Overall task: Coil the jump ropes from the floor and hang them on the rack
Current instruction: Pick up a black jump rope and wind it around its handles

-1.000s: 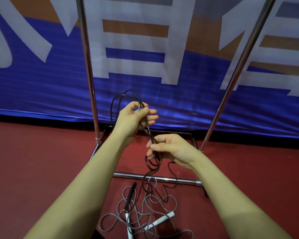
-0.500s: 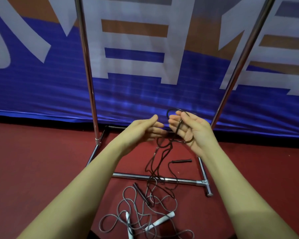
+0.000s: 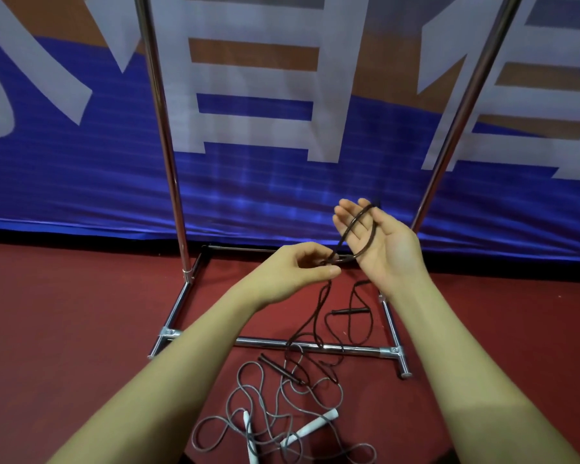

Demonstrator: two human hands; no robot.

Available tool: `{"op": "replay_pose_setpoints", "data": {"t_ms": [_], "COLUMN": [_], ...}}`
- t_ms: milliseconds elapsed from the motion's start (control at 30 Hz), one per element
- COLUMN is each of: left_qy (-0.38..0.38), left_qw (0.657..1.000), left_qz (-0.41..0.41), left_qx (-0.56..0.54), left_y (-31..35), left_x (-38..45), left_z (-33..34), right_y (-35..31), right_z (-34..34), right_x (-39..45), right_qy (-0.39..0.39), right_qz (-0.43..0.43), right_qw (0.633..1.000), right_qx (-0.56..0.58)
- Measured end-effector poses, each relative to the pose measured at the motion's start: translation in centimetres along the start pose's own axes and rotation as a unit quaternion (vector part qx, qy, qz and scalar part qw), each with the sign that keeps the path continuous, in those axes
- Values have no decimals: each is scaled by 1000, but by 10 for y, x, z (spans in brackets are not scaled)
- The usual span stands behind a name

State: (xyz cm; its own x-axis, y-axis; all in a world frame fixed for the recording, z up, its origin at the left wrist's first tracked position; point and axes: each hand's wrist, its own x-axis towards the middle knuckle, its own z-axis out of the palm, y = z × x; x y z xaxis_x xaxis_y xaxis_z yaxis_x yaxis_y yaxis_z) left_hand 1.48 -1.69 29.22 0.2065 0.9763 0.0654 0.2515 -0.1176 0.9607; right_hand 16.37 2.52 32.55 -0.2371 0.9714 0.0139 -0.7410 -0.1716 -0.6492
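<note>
- Rack (image 3: pixel 163 135): chrome uprights left and right, base rails framing open red floor (image 3: pixel 64 329).
- Left hand (image 3: pixel 295 269), centre: pinches black rope (image 3: pixel 315 316).
- Right hand (image 3: pixel 379 242): fingers straight, rope looped across the palm.
- Grey rope (image 3: pixel 265 413): tangled, bottom centre.

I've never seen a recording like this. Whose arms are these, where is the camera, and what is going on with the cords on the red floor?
There is no machine here: a person wears a camera on the head, so you look down along their own bare arms. The right hand is held open, palm up, with loops of a thin black jump rope laid around it. The left hand pinches the same rope just below; the rest trails down to the red floor, where its two black handles lie. Nearer the person lies a tangled grey jump rope with white handles, untouched. The shiny metal rack stands in front of a blue banner. Nothing hangs on the part of the rack in view.
</note>
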Motion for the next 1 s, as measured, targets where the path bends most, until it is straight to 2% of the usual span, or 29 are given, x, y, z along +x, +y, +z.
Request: {"op": "replay_pose_setpoints", "data": {"t_ms": [100, 233, 367, 500, 633, 733, 1000], "left_qy": [-6, -15, 63, 150, 183, 212, 285], "left_qw": [1000, 994, 975, 946, 925, 914, 897], "left_qz": [11, -41, -47, -26, -18, -9, -8], "left_qx": [-15, -96, -208, -285, -334, -346, -337], "left_y": [3, 5, 9, 10, 13, 13, 2], "left_x": [0, 1, 4, 7, 9, 11, 14], "left_z": [-1, -6, -11, -20, -26, -31, -48], "right_y": [-4, -2, 4, 17, 37, 48, 43], "right_z": [-7, -11, -12, -13, -13, -10, -10], "right_x": [2, 6, 9, 7, 3, 0, -8], "right_qy": [1, 0, -13, -34, -82, -169, -282], "right_qz": [-2, -4, 22, 98, 166, 215, 215], "right_qw": [1000, 997, 992, 976, 942, 905, 865], "right_qx": [-24, -77, -127, -190, -279, -326, -356]}}
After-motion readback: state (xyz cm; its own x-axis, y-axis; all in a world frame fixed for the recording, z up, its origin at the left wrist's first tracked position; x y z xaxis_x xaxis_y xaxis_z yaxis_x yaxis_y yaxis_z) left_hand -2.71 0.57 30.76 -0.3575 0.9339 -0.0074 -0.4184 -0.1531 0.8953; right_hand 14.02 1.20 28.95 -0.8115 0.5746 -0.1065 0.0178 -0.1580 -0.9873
